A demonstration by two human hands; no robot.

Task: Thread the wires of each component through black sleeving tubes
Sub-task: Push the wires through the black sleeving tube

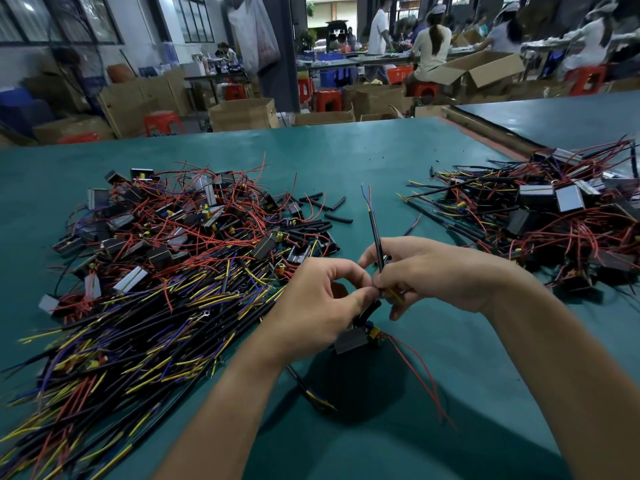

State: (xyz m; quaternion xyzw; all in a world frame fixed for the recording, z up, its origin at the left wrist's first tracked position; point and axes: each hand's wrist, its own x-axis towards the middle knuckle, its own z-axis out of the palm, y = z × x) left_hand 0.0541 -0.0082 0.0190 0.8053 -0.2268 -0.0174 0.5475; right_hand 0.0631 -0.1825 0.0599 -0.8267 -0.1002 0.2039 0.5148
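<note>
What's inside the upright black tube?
Blue and red wire ends poke from the top of the tube; their run inside is hidden by its wall.

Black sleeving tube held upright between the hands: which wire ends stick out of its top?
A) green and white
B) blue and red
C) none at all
B: thin blue and red wire ends rise above the top of the black sleeving tube, which the right hand pinches.

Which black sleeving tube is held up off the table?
The long sleeving tube pinched by the right hand, with blue and red wire ends at its top; the loose short tubes lie flat on the table.
</note>
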